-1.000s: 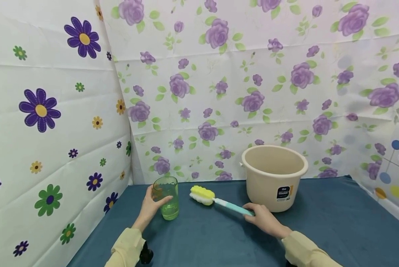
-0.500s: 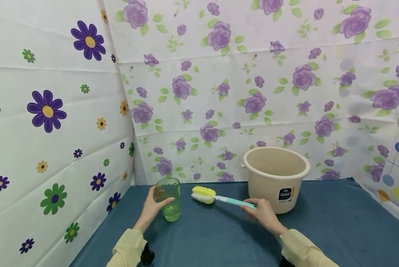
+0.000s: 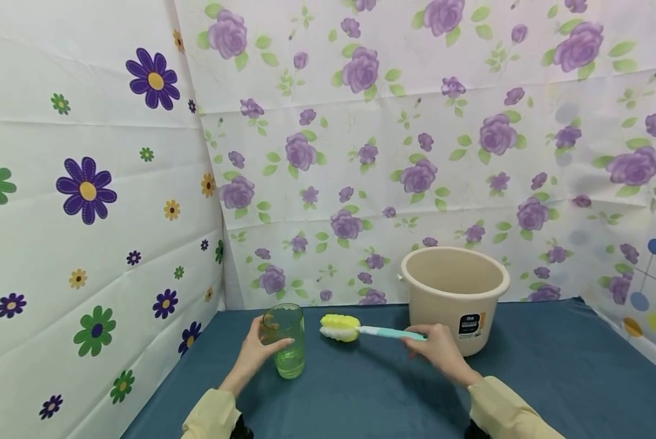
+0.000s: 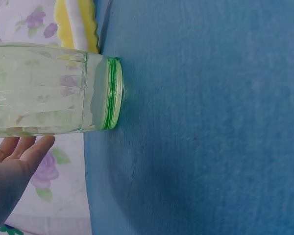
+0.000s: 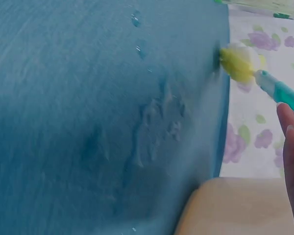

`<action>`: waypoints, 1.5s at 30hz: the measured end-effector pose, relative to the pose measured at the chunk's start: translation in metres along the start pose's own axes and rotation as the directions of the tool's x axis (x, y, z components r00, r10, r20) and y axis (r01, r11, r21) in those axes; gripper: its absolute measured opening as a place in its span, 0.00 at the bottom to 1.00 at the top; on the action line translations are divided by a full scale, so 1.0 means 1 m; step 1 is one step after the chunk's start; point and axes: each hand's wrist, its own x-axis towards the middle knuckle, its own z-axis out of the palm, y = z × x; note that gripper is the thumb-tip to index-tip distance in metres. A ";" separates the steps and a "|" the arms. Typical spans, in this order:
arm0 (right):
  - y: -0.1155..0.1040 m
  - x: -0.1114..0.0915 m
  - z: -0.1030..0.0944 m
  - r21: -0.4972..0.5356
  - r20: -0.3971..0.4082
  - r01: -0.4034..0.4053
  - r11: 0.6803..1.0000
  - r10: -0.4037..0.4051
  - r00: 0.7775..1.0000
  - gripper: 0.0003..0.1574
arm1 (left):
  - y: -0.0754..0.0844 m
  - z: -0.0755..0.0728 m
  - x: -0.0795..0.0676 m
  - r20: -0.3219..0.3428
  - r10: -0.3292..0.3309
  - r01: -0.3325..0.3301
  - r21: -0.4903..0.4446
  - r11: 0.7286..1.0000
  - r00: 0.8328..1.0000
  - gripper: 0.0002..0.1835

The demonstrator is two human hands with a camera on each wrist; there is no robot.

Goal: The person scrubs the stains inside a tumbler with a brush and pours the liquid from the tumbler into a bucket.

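A clear green drinking glass (image 3: 289, 344) stands upright at the left in the head view. My left hand (image 3: 255, 352) grips it from its left side, thumb across the front and fingers behind. In the left wrist view the glass's thick base (image 4: 112, 93) is right at the cloth. My right hand (image 3: 440, 350) pinches the turquoise handle end of a sponge cup brush (image 3: 391, 332). The brush points left, nearly level, and its yellow and white sponge head (image 3: 340, 328) is close over the cloth, between the glass and the bucket.
A beige bucket (image 3: 443, 311) with a dark label stands behind my right hand. Blue cloth (image 3: 350, 396) covers the table, with wet marks (image 5: 157, 122) in the right wrist view. Flowered sheets (image 3: 317, 183) hang at the back and sides.
My right hand has raised the handle end of the brush, so the brush lies more level. The left hand keeps its grip on the glass. The head view has shifted slightly.
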 end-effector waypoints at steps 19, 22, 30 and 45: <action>0.000 -0.017 -0.057 0.003 0.088 0.006 1.000 -0.006 0.996 0.21 | 0.008 0.019 -0.022 0.165 0.045 -0.024 -0.125 0.992 0.985 0.35; -0.001 -0.020 -0.067 0.032 0.115 0.002 0.999 -0.006 0.993 0.21 | 0.010 0.022 -0.024 0.193 0.052 -0.025 -0.139 0.990 0.980 0.35; -0.006 -0.027 -0.091 0.042 0.142 0.020 0.999 -0.026 0.990 0.21 | 0.013 0.032 -0.028 0.246 0.114 -0.077 -0.157 0.985 0.963 0.34; -0.020 -0.041 -0.140 0.003 0.119 0.095 0.995 -0.095 0.988 0.21 | 0.044 0.043 -0.041 0.373 0.173 -0.105 -0.196 0.975 0.912 0.32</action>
